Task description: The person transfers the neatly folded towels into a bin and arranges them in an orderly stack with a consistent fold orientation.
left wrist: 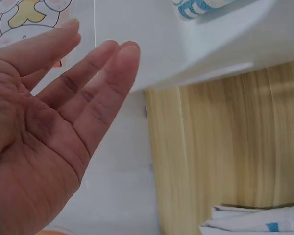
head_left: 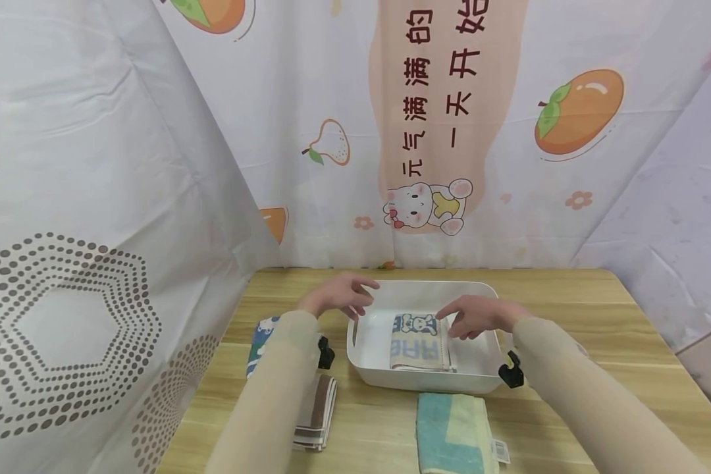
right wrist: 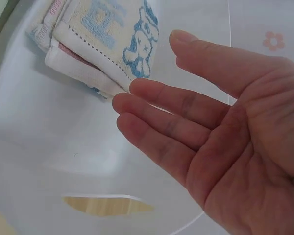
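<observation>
A folded cream towel (head_left: 416,349) with blue letters and a blue bear lies flat in a white plastic basket (head_left: 429,380). My right hand (head_left: 478,316) hovers over the basket at the towel's right edge, its fingers loosely extended; in the right wrist view the fingertips (right wrist: 137,88) overlap the towel's corner and the palm holds nothing. My left hand (head_left: 345,293) hangs above the basket's left rim with relaxed, spread fingers and nothing in it. The left wrist view shows that empty palm (left wrist: 44,132) beside the basket wall (left wrist: 196,54).
Left of the basket is a blue patterned folded cloth (head_left: 261,339), partly behind the left sleeve. A brown striped folded towel (head_left: 318,411) lies nearer. In front of the basket sits a teal and yellow towel (head_left: 453,431) with a tag. A printed curtain (head_left: 332,217) hangs behind the wooden table (head_left: 575,296).
</observation>
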A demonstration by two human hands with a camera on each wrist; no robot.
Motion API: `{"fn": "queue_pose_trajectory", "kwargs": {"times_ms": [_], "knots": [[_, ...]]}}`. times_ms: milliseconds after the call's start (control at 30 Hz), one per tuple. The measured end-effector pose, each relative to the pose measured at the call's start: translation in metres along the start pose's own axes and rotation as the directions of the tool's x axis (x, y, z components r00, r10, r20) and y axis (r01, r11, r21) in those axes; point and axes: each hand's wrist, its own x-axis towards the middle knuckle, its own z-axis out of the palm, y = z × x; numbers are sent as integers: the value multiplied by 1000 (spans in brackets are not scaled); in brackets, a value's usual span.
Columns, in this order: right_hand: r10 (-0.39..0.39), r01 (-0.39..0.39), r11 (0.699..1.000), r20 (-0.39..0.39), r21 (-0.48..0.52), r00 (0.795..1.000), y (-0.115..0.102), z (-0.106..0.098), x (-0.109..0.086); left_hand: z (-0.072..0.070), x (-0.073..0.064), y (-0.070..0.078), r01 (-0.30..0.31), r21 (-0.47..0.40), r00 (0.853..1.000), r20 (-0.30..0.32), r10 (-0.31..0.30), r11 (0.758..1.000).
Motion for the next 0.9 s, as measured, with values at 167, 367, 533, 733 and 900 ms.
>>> {"fn": "queue_pose_trajectory", "kwargs": {"times_ms": [167, 367, 533, 733, 900], "knots": [[-20, 21, 1000, 3, -7, 1000, -2, 1, -4, -4, -8, -10, -31, -49, 998, -65, 28, 998], [-56, 56, 997, -6, -48, 998, -2, 3, -10, -6, -15, -19, -36, -113, 989, -149, 19, 993], [-89, 88, 993, -12, -76, 996, -3, 3, -16, -5, -19, -27, -6, -171, 983, -180, -25, 985], [-119, 118, 990, -14, -84, 993, -5, 1, -26, 0, -22, -34, 18, -213, 980, -192, -60, 977], [-130, 128, 988, -22, -83, 991, -7, 0, -33, 5, -23, -41, 50, -197, 977, -193, -89, 979]]}}
